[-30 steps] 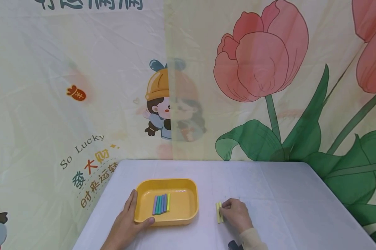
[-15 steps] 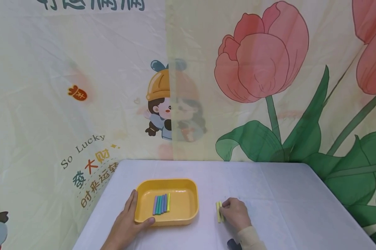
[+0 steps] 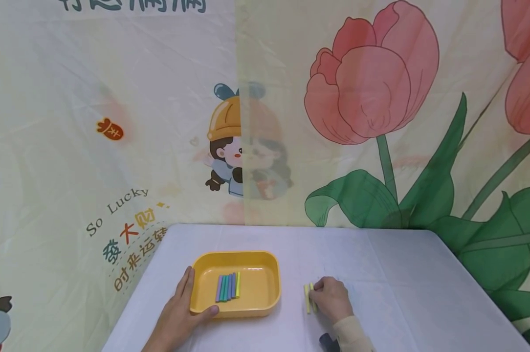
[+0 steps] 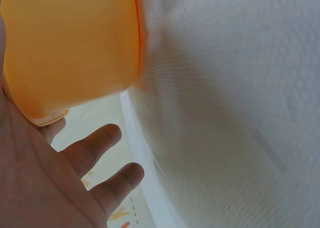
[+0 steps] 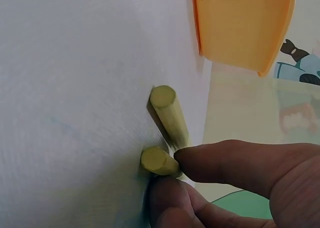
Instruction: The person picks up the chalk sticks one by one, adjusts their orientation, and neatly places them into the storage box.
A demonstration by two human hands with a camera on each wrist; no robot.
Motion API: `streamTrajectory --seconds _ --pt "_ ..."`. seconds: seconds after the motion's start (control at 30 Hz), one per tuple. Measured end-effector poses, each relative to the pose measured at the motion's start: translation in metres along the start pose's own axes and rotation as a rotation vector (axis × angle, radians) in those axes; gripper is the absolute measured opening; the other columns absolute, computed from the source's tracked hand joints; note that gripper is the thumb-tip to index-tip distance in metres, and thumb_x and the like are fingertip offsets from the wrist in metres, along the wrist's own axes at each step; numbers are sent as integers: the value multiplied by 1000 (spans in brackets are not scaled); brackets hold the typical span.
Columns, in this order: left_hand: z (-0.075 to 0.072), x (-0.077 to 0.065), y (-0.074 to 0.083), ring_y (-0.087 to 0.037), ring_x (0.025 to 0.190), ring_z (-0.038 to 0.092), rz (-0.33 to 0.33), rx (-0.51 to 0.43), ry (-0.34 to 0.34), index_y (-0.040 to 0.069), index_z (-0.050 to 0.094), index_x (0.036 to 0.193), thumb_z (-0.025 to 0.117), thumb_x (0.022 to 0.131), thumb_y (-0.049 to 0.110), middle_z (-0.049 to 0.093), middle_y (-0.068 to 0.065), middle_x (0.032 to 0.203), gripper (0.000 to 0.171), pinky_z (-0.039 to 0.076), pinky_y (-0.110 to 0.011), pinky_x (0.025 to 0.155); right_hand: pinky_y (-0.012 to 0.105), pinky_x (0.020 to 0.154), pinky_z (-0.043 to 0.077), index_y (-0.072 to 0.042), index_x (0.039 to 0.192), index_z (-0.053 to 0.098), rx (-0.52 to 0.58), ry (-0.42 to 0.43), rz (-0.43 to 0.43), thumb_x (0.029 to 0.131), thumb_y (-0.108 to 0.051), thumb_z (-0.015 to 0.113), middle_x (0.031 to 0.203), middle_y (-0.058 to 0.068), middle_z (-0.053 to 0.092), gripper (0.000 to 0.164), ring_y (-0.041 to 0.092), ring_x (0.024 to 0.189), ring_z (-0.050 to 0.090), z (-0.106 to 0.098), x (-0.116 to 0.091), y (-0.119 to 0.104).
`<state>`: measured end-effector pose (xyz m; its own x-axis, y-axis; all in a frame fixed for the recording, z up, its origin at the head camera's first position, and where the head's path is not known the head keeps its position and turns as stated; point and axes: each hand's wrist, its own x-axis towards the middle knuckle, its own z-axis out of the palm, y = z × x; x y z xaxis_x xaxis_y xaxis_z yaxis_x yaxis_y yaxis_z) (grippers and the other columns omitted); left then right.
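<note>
My left hand (image 3: 175,313) holds the near left corner of a yellow tray (image 3: 271,293), thumb over the front rim and fingers along the left side. In the left wrist view, two spread fingers stand clear of the tray wall (image 4: 70,47). Several chalk sticks (image 3: 227,287) in purple, green, blue and yellow lie side by side in the tray. Right of the tray, my right hand (image 3: 332,299) pinches a pale yellow chalk stick (image 5: 157,161) between thumb and index finger. A second yellow chalk stick (image 5: 170,115) lies on the table beside it.
A white cloth covers the table (image 3: 397,293). A dark object (image 3: 328,342) shows beside the right sleeve (image 3: 355,335). Behind the table hangs a printed backdrop (image 3: 265,205) with tulips and cartoon figures.
Both hands, the tray and the chalk sticks stay almost in place. The right hand and sleeve shift very slightly, and the camera view drifts a little.
</note>
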<state>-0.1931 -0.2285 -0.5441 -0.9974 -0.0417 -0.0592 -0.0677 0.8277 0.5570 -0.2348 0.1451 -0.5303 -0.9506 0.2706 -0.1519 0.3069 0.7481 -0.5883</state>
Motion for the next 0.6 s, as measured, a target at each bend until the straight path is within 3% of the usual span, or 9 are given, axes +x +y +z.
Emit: streamTrajectory --seconds 0.6 --pt "-1 -2 2 -53 143 28 7 -7 9 12 -8 163 63 74 85 -3 -13 170 135 30 -68 112 29 55 54 2 92 72 23 26 -32 79 -13 78 77 5 66 21 17 67 60 1 1 6"
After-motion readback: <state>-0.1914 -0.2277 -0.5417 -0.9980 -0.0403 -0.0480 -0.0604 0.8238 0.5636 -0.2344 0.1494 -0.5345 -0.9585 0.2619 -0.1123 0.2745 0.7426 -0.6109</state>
